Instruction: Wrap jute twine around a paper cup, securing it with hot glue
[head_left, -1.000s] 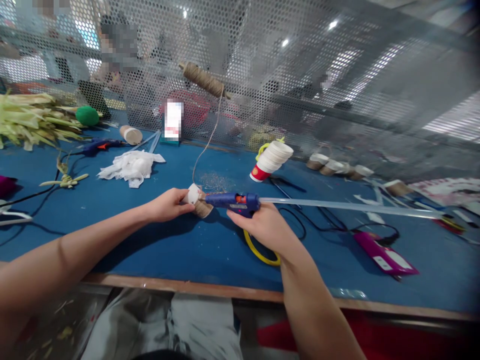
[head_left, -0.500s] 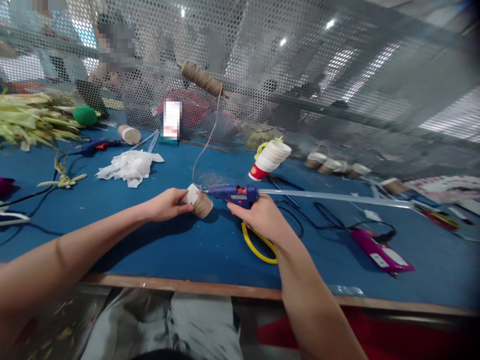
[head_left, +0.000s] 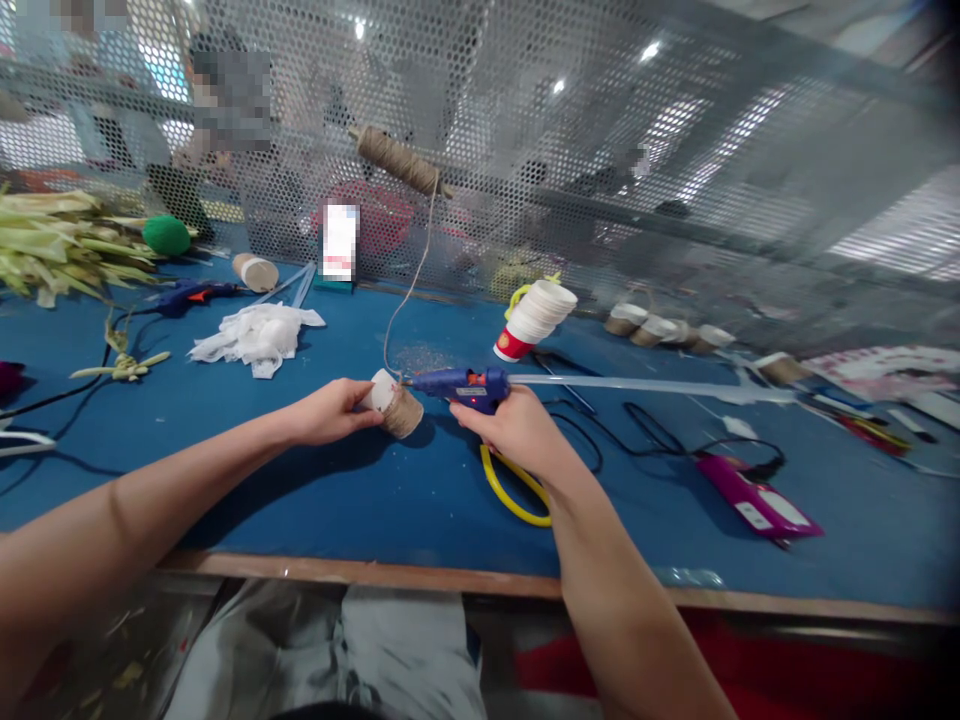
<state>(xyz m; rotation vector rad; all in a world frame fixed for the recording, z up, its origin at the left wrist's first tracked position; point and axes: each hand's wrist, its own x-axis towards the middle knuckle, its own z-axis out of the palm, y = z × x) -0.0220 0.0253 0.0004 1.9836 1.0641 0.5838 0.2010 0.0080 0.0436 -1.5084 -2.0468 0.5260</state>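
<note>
My left hand [head_left: 341,411] is closed on a small paper cup [head_left: 402,412] that lies tilted, its lower part wrapped in brown twine. In my right hand [head_left: 517,425] is a blue hot glue gun [head_left: 463,385], gripped by its handle, with a long clear glue stick [head_left: 645,385] sticking out at the back. The gun's nozzle is at the cup's side, where the twine meets the white paper. From there the twine [head_left: 411,290] runs up to a spool [head_left: 397,160] on the mesh screen. Under my right wrist show yellow scissor-like handles [head_left: 517,500].
Behind the gun leans a stack of paper cups [head_left: 536,318]. Twine-wrapped cups [head_left: 652,328] stand at the back right, near a purple packet [head_left: 757,497] and black cable. To the left are crumpled white material [head_left: 259,335], another glue gun [head_left: 196,294] and pale husks [head_left: 60,245].
The whole view has shifted slightly, so most things appear a little further left. Both hands keep their grips, and the nozzle stays at the cup.
</note>
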